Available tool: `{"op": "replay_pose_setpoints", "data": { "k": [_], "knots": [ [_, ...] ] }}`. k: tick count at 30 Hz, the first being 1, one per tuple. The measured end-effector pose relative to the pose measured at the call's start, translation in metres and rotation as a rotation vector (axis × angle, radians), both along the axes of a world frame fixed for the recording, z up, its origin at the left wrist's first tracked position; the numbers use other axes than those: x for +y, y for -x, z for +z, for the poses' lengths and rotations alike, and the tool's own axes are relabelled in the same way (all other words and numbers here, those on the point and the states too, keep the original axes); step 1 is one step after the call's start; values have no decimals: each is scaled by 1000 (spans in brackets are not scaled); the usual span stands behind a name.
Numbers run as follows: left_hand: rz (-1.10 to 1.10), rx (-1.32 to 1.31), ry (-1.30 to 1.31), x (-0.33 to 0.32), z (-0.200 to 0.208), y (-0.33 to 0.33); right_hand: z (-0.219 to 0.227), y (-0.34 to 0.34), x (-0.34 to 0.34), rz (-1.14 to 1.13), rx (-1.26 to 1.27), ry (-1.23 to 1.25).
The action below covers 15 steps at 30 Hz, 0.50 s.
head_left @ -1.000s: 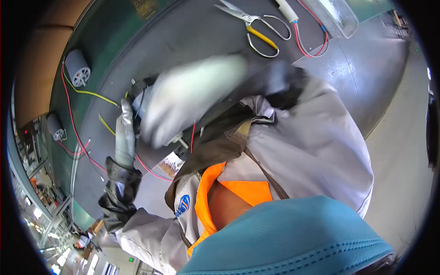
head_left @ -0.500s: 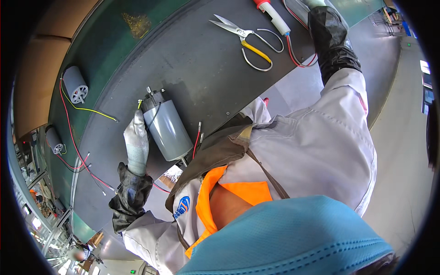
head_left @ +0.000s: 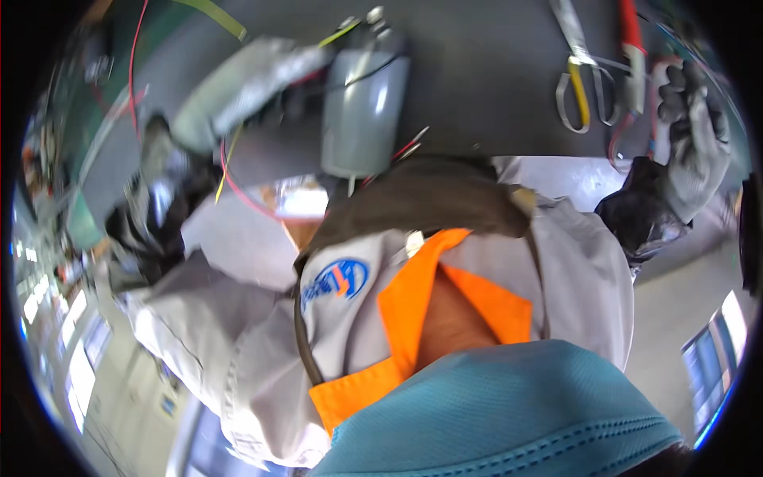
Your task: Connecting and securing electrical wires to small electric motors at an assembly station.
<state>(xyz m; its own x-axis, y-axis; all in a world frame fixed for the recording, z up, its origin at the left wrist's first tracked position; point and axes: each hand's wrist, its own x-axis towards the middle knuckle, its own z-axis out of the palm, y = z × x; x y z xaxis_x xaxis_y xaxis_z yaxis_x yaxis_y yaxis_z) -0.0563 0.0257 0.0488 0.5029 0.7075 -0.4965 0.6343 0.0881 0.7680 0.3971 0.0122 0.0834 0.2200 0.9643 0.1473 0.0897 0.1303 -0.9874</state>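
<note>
A grey cylindrical electric motor [head_left: 362, 119] lies on the dark table near my apron, its shaft end toward me. At its far end a yellow-green wire [head_left: 338, 33] sticks out, and the closed fingertips of my gloved left hand [head_left: 246, 87] are on it; motion smears this hand. Off to the right my gloved right hand [head_left: 693, 143] is turned up, thumb and bent fingers apart, with no held thing visible. Beside it lie a red and white stick-shaped tool [head_left: 634, 67] with red and grey wires and scissors [head_left: 584, 75] with a yellow grip.
Red leads [head_left: 409, 149] with metal ends lie beside the motor's near end. At the far left, a red wire [head_left: 137, 63] and another yellow-green wire [head_left: 214, 16] cross the table [head_left: 485, 87]. The near table edge runs just in front of my apron.
The view has swung, shifting the motor and scissors to the right. My right hand has drawn back from the far edge to beside the red and white tool. My left hand stays by the motor's far end.
</note>
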Motion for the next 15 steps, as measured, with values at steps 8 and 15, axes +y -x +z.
{"op": "replay_pose_setpoints", "data": {
  "k": [8, 15],
  "knots": [
    [138, -216, 468, -21, 6, 45, -109, 206, -26, 690, 2, 33],
    [200, -397, 155, -45, 6, 20, -120, 217, -30, 620, -730, -710]
  ]
}}
